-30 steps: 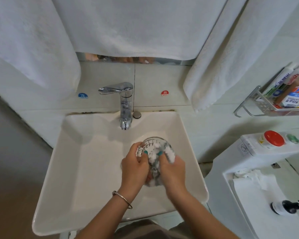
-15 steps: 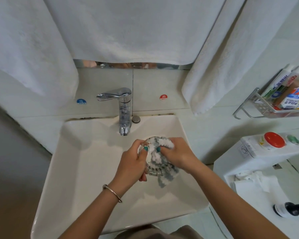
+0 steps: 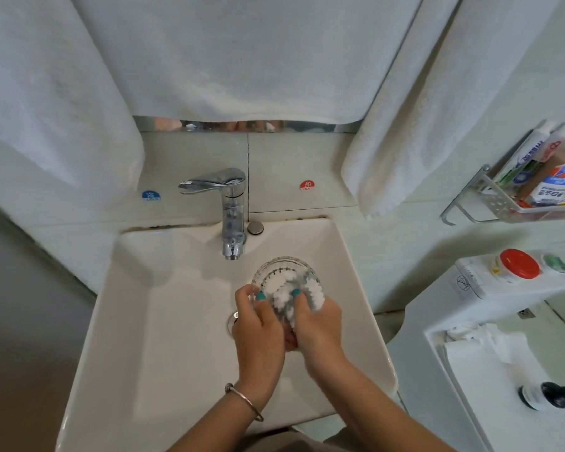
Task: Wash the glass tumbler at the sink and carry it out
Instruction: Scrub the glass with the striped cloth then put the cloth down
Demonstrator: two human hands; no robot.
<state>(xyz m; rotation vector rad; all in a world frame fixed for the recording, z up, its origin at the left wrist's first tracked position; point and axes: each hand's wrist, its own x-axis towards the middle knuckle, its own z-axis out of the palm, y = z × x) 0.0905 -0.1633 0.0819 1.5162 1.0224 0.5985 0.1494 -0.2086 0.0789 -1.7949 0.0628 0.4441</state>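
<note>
The left hand (image 3: 258, 334) is gripping the glass tumbler (image 3: 282, 280) over the sink (image 3: 163, 321), just below the faucet (image 3: 230, 220), while the right hand (image 3: 318, 327) is pinching a white-and-grey cloth (image 3: 289, 296) against its rim

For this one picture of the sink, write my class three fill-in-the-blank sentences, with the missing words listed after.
1. The left hand holds the glass ____.
2. The right hand presses a scrubbing cloth into its ____.
3. The sticker right of the faucet is coloured ____.

Missing words: tumbler; mouth; red
</note>
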